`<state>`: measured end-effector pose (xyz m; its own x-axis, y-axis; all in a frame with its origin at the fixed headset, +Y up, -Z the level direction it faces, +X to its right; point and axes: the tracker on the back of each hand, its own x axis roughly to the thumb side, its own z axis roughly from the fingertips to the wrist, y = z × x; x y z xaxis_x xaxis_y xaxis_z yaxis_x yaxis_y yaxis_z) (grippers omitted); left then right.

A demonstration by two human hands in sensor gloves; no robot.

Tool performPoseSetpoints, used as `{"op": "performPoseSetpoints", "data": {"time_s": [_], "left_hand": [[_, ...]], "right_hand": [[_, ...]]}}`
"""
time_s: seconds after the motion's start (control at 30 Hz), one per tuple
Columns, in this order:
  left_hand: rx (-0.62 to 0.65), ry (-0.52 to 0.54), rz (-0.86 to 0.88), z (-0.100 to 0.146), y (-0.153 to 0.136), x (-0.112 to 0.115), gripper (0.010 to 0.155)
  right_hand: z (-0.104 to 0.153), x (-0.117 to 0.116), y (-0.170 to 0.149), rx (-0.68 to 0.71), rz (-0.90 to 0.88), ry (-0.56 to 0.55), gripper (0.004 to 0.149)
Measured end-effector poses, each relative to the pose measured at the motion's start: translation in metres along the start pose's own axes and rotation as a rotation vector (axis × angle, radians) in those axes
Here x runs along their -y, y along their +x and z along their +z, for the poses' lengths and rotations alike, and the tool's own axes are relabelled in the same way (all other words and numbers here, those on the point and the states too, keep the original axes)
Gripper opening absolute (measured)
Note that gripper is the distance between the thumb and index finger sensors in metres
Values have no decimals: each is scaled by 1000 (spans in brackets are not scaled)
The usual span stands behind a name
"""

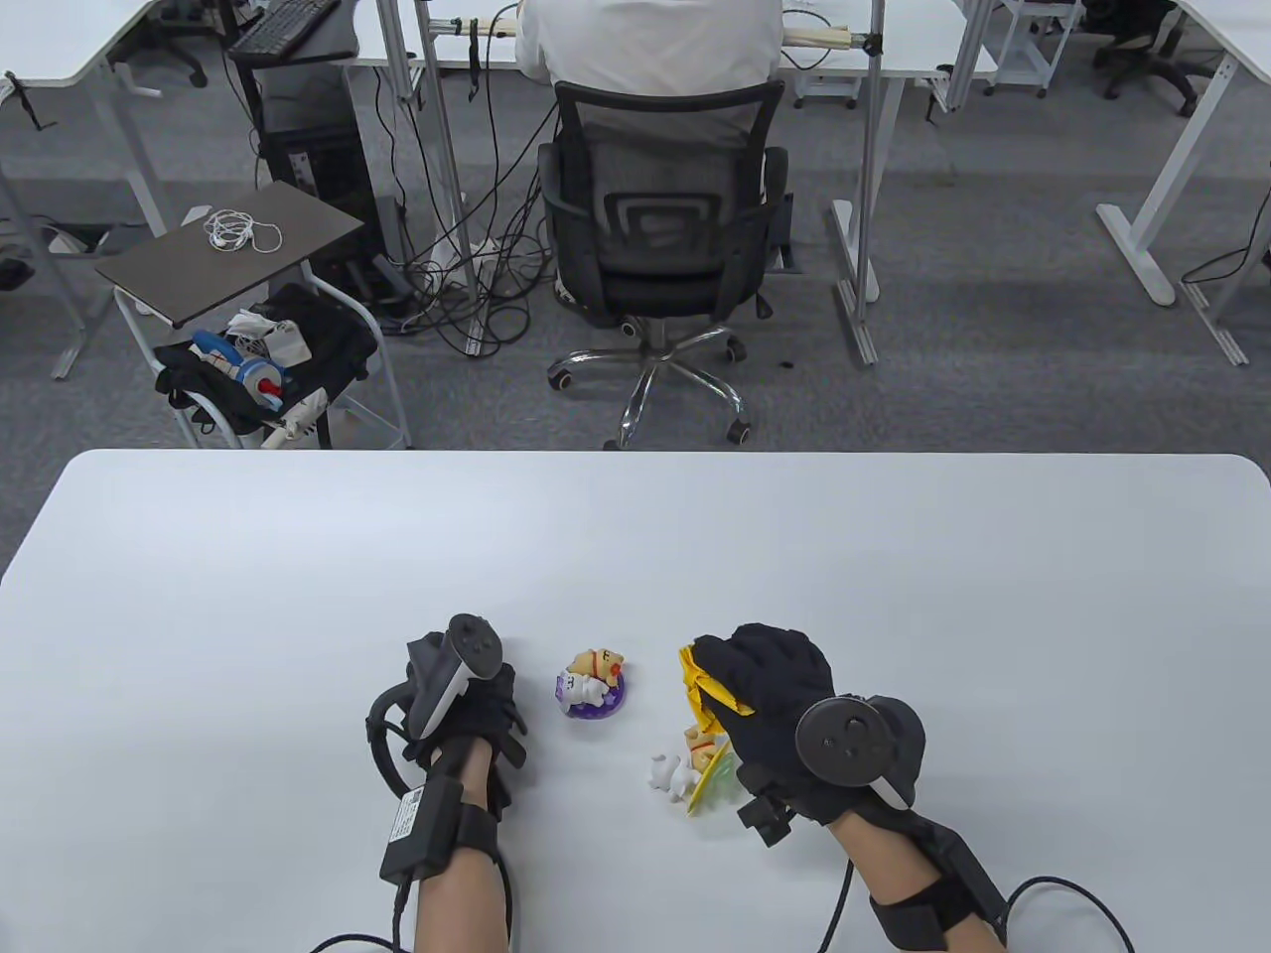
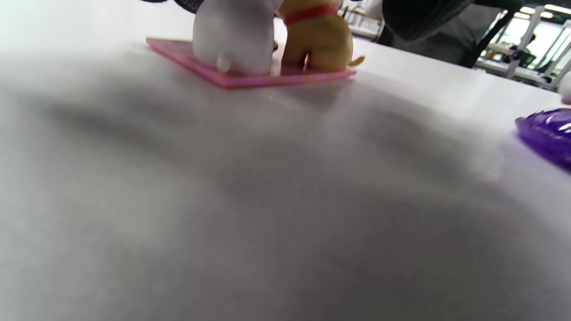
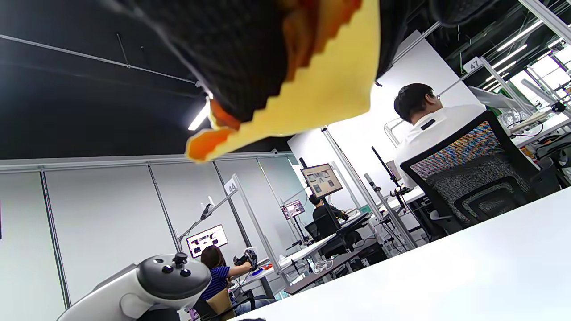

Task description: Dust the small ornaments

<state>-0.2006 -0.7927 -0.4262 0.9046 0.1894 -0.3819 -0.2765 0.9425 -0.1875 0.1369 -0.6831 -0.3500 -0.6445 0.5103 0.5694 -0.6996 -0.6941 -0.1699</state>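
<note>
An ornament of small dog figures on a purple base (image 1: 593, 683) stands on the white table between my hands; its base edge also shows in the left wrist view (image 2: 546, 133). A second ornament, a white and a tan dog on a flat base (image 1: 685, 766), stands just left of my right wrist and shows in the left wrist view (image 2: 267, 44). My right hand (image 1: 770, 680) grips a crumpled yellow cloth (image 1: 703, 685) above and behind it; the cloth also shows in the right wrist view (image 3: 330, 80). My left hand (image 1: 487, 710) rests on the table left of the purple ornament and holds nothing.
The table's far edge (image 1: 655, 455) faces an office chair (image 1: 660, 248) with a seated person. A small cart (image 1: 233, 248) stands at the far left. Bare tabletop (image 1: 993, 596) lies to the right and behind the ornaments.
</note>
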Motion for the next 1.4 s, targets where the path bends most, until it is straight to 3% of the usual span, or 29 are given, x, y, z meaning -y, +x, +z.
{"op": "performPoseSetpoints", "data": {"time_s": [0.23,0.4,0.63,0.8,1.03,1.17,1.4], "left_hand": [[46,121,-1,34,20,-28,72],[203,138,90,70,49,-38,71],[410,111,153,112,83,-19,70],[473,57,158,123,89,-3,70],[506,62,142,130,87,6,69],[527,84,143,131,85,5,69],[547,62,162,135,87,9,68]], "right_hand": [[0,1,1,4,-11,1,48],[0,-2,-1,-5,5,22,48],[1,-10,-6,-21,34,59,48],[2,-14,-9,-34,67,86,48],[-3,-10,-12,-109,172,117,49],[-12,4,-34,-203,281,121,47],[-26,8,-112,-447,430,230,47]]}}
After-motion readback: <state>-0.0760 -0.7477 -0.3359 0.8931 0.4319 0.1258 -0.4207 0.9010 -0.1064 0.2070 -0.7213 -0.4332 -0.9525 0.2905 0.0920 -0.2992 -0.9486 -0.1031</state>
